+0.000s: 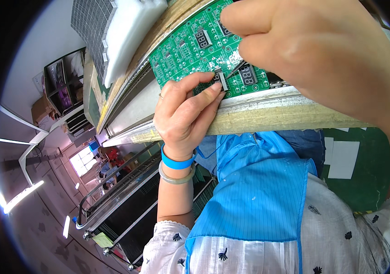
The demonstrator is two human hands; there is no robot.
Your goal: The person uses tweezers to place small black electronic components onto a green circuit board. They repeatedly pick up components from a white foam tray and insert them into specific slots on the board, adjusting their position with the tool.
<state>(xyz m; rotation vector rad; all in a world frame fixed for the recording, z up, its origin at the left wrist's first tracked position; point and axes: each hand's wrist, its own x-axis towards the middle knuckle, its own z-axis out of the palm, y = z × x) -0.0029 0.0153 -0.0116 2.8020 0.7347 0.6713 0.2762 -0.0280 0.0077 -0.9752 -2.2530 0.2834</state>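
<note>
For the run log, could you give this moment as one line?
left hand: pinching small part | right hand: holding tweezers | green circuit board: on bench

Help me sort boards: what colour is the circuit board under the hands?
Green circuit board, clear in the head view.

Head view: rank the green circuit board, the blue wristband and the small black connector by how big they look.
1. green circuit board, partly hidden by the right hand
2. blue wristband on the left hand
3. small black connector, at the left fingertips
</note>
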